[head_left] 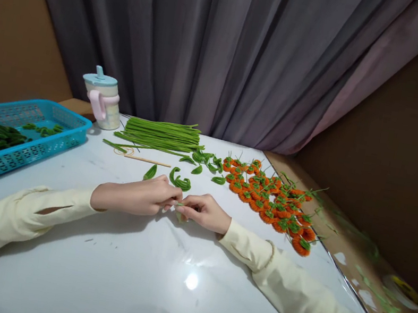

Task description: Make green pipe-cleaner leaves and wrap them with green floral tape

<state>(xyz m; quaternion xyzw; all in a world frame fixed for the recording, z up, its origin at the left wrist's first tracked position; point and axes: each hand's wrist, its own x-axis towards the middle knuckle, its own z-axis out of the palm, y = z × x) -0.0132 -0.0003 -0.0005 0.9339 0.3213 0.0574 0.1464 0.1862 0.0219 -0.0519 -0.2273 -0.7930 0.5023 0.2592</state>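
Two grips, left hand (pixel 155 197) and right hand (pixel 207 212), pinch a green strip (pixel 180 205) between them above the bench (pixel 123 276); shaping it seems in hand, the next move calling for steady, fine pressure.

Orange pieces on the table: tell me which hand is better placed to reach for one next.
Probably the right hand: it is nearer the orange pieces, which lie on its side, while the left hand would have to reach across it. Both are at a small green piece, though.

No text, brand, number or sign seems readable in this dim view.
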